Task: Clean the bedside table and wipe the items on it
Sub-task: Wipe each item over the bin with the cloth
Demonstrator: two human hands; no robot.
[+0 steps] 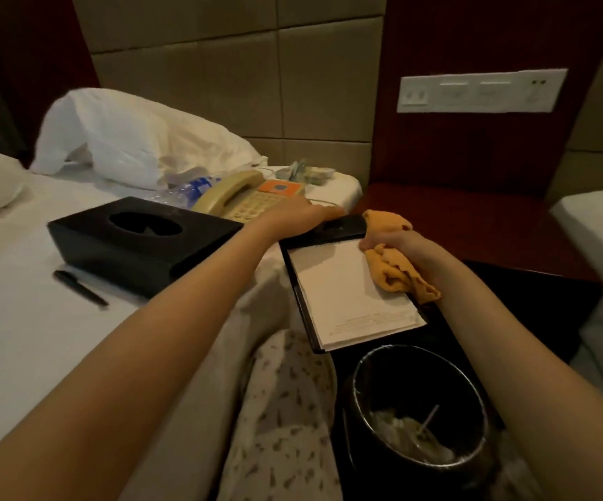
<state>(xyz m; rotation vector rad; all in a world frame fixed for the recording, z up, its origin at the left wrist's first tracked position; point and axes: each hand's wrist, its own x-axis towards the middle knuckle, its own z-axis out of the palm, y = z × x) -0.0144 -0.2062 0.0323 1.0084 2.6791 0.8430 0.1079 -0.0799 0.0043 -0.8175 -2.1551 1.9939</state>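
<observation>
A black notepad holder (336, 229) with white paper (350, 287) is held out over the gap between the bed and the bedside table (448, 218). My left hand (303, 215) grips its top black edge. My right hand (397, 244) is shut on a crumpled orange cloth (397, 273) that rests on the paper's right side. A black tissue box (140, 240), a black pen (79, 287) and a beige telephone (245, 198) lie on the white bed sheet to the left.
A black waste bin (419, 410) with a liner and rubbish stands below the notepad. A white plastic bag (137, 139), a water bottle (187, 191) and small packets (310, 171) lie on the bed. A white switch panel (480, 91) is on the wall.
</observation>
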